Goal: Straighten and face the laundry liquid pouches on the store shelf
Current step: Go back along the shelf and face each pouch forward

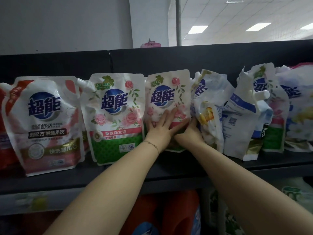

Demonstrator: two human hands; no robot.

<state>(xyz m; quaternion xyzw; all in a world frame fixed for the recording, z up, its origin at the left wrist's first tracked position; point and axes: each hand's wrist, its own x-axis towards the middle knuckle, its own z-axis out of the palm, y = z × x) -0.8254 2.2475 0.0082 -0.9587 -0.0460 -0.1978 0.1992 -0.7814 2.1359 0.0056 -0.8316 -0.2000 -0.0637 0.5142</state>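
A row of laundry liquid pouches stands on a black shelf [169,173]. At the left are a pink pouch [44,122] and a green rose pouch [116,116], both facing front. A second rose pouch [169,92] stands upright in the middle. My left hand [160,128] presses flat on its lower front with straight fingers. My right hand [189,129] grips its lower right edge, thumb across the front. To the right, several pouches [210,106] [243,116] [299,106] lean, turned sideways and crumpled.
The shelf's black back panel [169,61] rises behind the pouches. A lower shelf holds orange and blue packs [177,216]. A grey pillar [178,21] and a pink object [150,44] show beyond the shelf top.
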